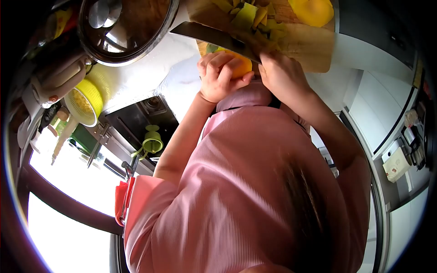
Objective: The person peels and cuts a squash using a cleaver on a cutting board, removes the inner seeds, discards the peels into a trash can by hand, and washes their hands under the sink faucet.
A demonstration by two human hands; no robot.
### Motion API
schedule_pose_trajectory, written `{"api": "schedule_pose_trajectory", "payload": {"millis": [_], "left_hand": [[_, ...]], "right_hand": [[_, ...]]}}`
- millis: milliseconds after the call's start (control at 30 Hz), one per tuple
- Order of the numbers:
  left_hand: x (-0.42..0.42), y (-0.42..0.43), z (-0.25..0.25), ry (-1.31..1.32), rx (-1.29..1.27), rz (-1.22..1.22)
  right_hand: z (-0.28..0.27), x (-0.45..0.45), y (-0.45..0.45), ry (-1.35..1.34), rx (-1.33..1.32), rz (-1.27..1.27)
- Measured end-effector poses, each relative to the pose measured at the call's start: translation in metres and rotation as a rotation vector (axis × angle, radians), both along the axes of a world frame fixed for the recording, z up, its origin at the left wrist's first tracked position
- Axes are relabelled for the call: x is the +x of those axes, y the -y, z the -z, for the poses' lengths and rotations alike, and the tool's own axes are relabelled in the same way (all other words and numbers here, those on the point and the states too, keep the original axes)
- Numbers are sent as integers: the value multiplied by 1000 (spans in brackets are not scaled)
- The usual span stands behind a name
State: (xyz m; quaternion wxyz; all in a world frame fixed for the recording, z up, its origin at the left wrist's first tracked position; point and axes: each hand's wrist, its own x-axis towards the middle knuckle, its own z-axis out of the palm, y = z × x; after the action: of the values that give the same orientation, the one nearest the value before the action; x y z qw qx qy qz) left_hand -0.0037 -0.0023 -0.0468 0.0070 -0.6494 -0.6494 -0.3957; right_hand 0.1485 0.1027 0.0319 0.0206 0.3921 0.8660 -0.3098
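My left hand (221,75) curls its fingers round a piece of orange pumpkin (242,67), holding it at the near edge of the wooden cutting board (314,48). A bit of green shows beside the fingers. In my right hand (283,73) is a kitchen knife (211,37), gripped by the handle, which the fingers hide. Its wide dark blade points to the upper left, just beyond the pumpkin piece; whether it touches the piece I cannot tell. Yellow-green peelings (252,18) lie heaped on the board, and another orange pumpkin piece (314,10) rests at its far right.
Left of the board, a glass pot lid (125,34) with a metal knob takes up the counter (180,75). Further left stand a yellow basket (94,98) with pale contents and the dark sink (132,120), where a green cup-shaped strainer (152,142) hangs.
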Motion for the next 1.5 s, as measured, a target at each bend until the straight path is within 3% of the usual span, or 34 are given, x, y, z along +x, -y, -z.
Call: {"api": "schedule_pose_trajectory", "payload": {"millis": [133, 233, 400, 500, 600, 700, 733, 833, 867, 967, 1333, 1500], "left_hand": [[0, 1, -3, -24, 6, 5], [-8, -1, -11, 12, -7, 74], [-33, -14, -47, 106, -346, 249], [-25, -7, -39, 93, -368, 153], [1, 4, -43, 143, -374, -203], [10, 19, -39, 325, -308, -342], [11, 28, -29, 565, -305, -389], [3, 43, -10, 519, -347, -293], [7, 52, 6, 812, -299, -283], [1, 58, 14, 718, -456, -170], [2, 57, 22, 447, -376, -223], [-2, 51, 18, 440, -332, -165]], "right_hand": [[4, 28, 4, -56, 8, 54], [2, 28, -1, -29, -190, 177], [-1, 29, -5, -43, -261, 315], [-8, 27, -4, -77, -230, 260], [-19, 31, 3, -135, -139, 160], [-39, 40, 8, -98, -26, -2], [-45, 42, 10, -68, -18, -36], [-63, 40, 11, -15, 10, -127], [-69, 39, 10, -16, 25, -149], [-74, 39, 13, 16, 55, -186], [-72, 42, 13, 57, 85, -207], [-62, 39, 11, 66, 29, -185]]}}
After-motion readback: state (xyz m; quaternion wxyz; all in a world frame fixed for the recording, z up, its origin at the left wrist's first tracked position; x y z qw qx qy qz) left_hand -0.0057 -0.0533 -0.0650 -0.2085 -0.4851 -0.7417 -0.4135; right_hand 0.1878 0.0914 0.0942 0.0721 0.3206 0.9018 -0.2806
